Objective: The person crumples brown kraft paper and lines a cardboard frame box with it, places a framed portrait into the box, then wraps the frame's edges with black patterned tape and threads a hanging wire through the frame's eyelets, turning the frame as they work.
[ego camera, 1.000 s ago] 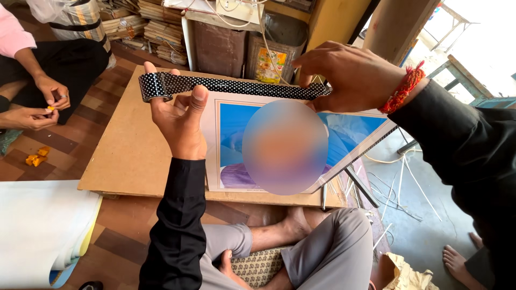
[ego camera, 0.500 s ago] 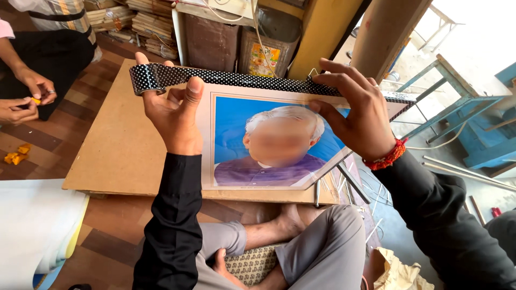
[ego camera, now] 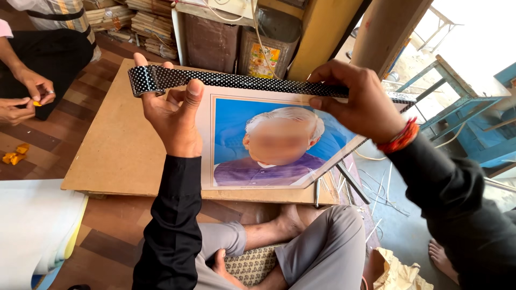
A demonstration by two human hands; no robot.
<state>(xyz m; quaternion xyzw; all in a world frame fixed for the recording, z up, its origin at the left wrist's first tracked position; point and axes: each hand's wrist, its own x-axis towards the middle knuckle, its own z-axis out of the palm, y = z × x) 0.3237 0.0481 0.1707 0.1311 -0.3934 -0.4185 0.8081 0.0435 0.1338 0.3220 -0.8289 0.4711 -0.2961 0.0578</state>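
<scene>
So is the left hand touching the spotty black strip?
Touching. The head view shows the left hand pinching the spotted black strip near its curled end, with the fingertips behind it and the thumb pressed against its lower edge.

Framing workshop; portrait print (ego camera: 269, 142) on fibreboard (ego camera: 118, 150); stacked mouldings (ego camera: 150, 16).

1. We have one view only, from a camera worn on the person's head.
2. It looks steeply down and forward, over crossed legs to a brown board (ego camera: 113, 156) on the floor.
3. It sits close: the left hand (ego camera: 174, 121) and right hand (ego camera: 360, 104) fill the middle.
4. At the upper left edge, another person's hands (ego camera: 24, 99) just enter.
</scene>
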